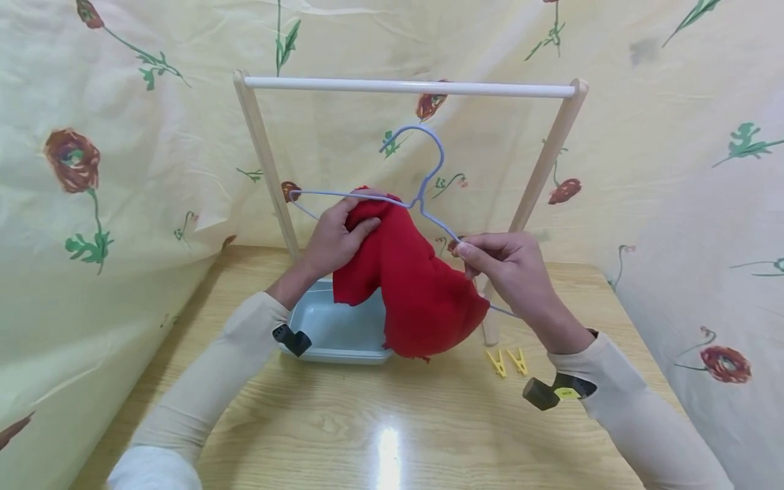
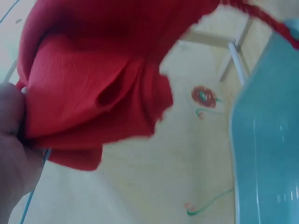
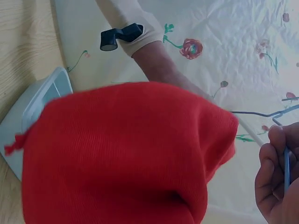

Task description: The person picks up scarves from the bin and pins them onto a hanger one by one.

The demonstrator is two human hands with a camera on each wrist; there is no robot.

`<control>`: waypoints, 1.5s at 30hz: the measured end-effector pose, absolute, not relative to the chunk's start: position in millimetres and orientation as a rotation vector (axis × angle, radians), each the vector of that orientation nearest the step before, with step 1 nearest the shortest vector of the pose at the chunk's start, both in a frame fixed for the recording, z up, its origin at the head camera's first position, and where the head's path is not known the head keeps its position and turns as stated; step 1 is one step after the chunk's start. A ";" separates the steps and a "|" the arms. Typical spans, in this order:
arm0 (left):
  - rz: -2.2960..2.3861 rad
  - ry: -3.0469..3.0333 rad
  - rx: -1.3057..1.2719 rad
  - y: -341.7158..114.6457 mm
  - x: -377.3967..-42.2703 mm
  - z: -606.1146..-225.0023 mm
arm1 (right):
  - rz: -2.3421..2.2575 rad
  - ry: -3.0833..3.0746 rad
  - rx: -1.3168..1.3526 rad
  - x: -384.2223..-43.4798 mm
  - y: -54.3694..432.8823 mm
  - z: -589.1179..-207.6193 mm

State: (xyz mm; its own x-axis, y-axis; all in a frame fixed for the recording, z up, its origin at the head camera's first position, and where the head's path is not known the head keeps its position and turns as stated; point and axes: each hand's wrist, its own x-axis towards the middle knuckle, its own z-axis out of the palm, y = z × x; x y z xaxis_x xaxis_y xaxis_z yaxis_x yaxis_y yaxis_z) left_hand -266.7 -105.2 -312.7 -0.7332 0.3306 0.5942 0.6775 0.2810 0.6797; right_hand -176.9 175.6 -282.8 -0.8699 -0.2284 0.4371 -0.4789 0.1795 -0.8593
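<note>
A blue wire clothes hanger point(image 1: 433, 136) is held up in front of a rack, its hook pointing upward. My right hand point(image 1: 511, 272) pinches the hanger's right shoulder between thumb and fingers. Red knit cloth point(image 1: 422, 292) drapes over the hanger's left and middle part and hangs down in folds. My left hand point(image 1: 337, 238) grips the cloth near the left shoulder, thumb in front; its other fingers are partly hidden. In the left wrist view the bunched cloth point(image 2: 88, 93) rises from the hand. The right wrist view shows the cloth point(image 3: 126, 149) beside the right fingers.
A wooden rack with a white crossbar point(image 1: 410, 86) stands behind the hands. Below the cloth sits a pale blue plastic basin point(image 1: 306, 354). Two yellow clothespins point(image 1: 507, 363) lie on the wooden table point(image 1: 343, 422) at the right. Flower-printed sheeting hangs around the table.
</note>
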 end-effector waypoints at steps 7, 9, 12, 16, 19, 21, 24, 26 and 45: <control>-1.395 -2.278 -1.096 -121.5 -271.9 -313.0 | 1.719 -2.285 0.657 -177.8 182.2 -282.7; -1.337 -2.275 -1.146 -123.9 -275.1 -312.9 | 1.733 -2.300 0.665 -176.9 182.7 -282.6; -1.274 -2.297 -1.125 -126.3 -278.9 -313.5 | 1.726 -2.325 0.686 -174.7 181.9 -282.3; -1.261 -2.326 -0.978 -129.1 -281.6 -316.3 | 1.712 -2.323 0.687 -172.2 181.5 -281.1; -1.278 -2.340 -0.875 -132.2 -282.4 -318.2 | 1.716 -2.308 0.678 -172.4 181.8 -278.5; -1.296 -2.365 -0.836 -135.4 -281.5 -318.6 | 1.722 -2.293 0.673 -174.1 182.3 -276.5; -1.335 -2.431 -0.803 -141.4 -279.8 -318.9 | 1.725 -2.278 0.649 -178.0 184.1 -274.6; -1.347 -2.473 -0.808 -145.3 -279.3 -319.6 | 1.719 -2.278 0.624 -180.2 185.5 -274.0; -0.946 -2.623 -0.706 -137.5 -272.7 -314.9 | 1.698 -2.364 0.614 -179.8 179.9 -262.5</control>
State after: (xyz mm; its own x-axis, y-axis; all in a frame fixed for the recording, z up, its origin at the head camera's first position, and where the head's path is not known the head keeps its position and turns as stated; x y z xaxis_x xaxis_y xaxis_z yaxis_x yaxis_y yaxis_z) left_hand -272.7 -137.5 -314.9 -0.8466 0.3535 0.3979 0.5261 0.6690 0.5250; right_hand -179.8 179.9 -262.5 -0.9016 -0.2312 0.3657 -0.4204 0.2681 -0.8668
